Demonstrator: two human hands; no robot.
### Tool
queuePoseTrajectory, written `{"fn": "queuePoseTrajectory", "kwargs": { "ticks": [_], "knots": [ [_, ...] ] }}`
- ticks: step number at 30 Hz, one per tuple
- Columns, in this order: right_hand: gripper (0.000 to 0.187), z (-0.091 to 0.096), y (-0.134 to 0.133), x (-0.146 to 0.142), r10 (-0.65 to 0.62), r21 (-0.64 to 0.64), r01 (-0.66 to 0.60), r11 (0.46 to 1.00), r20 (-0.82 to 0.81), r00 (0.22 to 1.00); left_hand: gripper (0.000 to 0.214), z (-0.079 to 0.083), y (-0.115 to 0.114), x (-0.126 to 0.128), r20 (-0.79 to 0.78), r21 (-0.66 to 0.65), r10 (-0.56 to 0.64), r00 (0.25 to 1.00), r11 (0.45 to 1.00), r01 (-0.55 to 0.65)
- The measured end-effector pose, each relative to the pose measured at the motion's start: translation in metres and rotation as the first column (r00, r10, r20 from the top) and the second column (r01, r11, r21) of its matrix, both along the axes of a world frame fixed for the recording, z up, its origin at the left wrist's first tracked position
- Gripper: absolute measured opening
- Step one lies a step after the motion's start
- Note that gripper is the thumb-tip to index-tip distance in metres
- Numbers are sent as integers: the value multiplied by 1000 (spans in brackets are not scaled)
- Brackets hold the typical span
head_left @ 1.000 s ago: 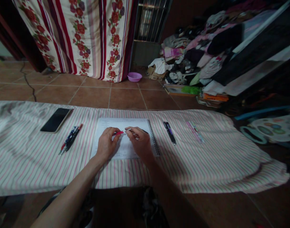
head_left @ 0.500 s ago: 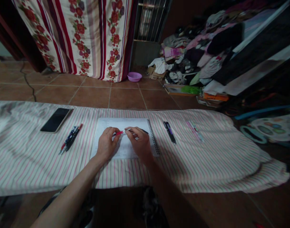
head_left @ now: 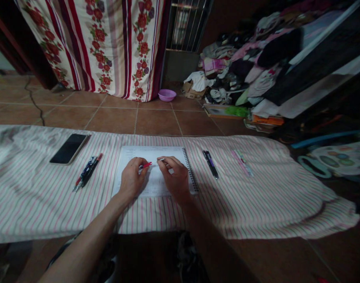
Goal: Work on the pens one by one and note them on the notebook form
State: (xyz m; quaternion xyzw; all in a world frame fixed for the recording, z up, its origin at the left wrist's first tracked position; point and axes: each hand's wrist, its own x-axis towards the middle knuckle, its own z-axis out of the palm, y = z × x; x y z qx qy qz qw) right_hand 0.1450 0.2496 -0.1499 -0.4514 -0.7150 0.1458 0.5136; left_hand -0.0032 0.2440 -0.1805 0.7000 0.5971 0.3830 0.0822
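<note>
Pen [head_left: 148, 164] sideways over notebook [head_left: 132, 153], thin end pointing right

Notebook [head_left: 156, 151] txt too small to read, red pen [head_left: 147, 165] partly hidden in L hand [head_left: 133, 179]

Pink-striped cloth [head_left: 256, 196], red pen [head_left: 146, 165]
</note>
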Motion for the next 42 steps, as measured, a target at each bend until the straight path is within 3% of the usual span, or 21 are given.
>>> {"fn": "queuePoseTrajectory", "kwargs": {
  "ticks": [24, 42],
  "knots": [
    [16, 9, 0, 10, -117, -52, 113, 992, -68, 991, 3, 2, -1, 1, 2, -56, 23, 1000, 998, -23],
    [17, 3, 2, 7, -65, -59, 63, 996, -27, 998, 1, 0, 0, 1, 2, -42, -9, 1000, 999, 9]
  ]
}}
